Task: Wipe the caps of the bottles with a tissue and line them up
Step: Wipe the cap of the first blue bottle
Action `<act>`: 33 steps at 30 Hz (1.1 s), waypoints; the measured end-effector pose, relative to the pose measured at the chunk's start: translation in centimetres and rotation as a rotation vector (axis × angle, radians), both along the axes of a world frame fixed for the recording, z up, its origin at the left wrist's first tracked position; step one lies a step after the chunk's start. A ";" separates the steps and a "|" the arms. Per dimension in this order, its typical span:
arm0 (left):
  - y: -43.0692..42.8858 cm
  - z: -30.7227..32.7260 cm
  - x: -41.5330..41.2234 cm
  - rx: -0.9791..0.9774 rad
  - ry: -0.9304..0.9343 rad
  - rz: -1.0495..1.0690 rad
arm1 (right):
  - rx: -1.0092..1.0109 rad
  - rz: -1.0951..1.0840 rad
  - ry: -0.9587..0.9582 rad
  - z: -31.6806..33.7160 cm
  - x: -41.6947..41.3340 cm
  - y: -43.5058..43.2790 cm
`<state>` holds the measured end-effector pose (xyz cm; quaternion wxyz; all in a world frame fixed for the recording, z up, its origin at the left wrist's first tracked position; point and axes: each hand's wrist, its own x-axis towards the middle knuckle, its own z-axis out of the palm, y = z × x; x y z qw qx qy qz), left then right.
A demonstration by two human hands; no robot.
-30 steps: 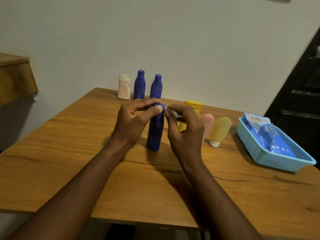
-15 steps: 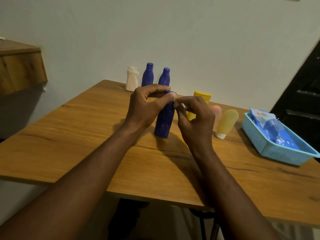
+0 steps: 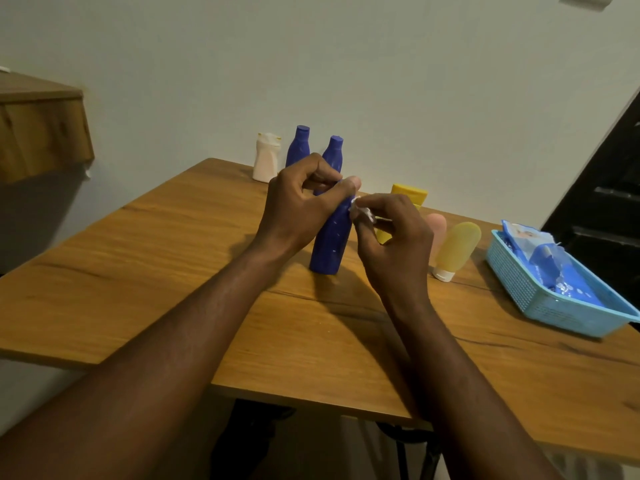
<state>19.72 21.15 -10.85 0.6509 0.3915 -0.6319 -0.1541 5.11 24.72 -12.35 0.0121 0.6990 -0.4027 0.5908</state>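
Left hand (image 3: pixel 298 206): grips top of blue bottle (image 3: pixel 329 244), thumb over cap.
Right hand (image 3: pixel 391 237): pinches white tissue (image 3: pixel 362 213) against bottle neck.
Bottle: upright on table (image 3: pixel 173 258), between both hands.

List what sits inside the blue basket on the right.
Inside the blue basket lie crumpled blue-and-white plastic packets; how many, I cannot tell. Anything beneath them, and the basket floor, is covered.
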 end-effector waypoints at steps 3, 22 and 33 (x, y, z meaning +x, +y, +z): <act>-0.1 0.0 0.1 0.011 0.027 -0.017 | 0.211 -0.021 0.026 -0.6 -0.4 -0.4; -0.3 0.2 0.2 0.028 0.046 -0.078 | -0.055 -0.010 -0.003 0.3 0.3 0.2; -0.4 0.0 0.3 0.025 0.039 -0.092 | 0.065 -0.014 -0.013 0.0 0.3 0.1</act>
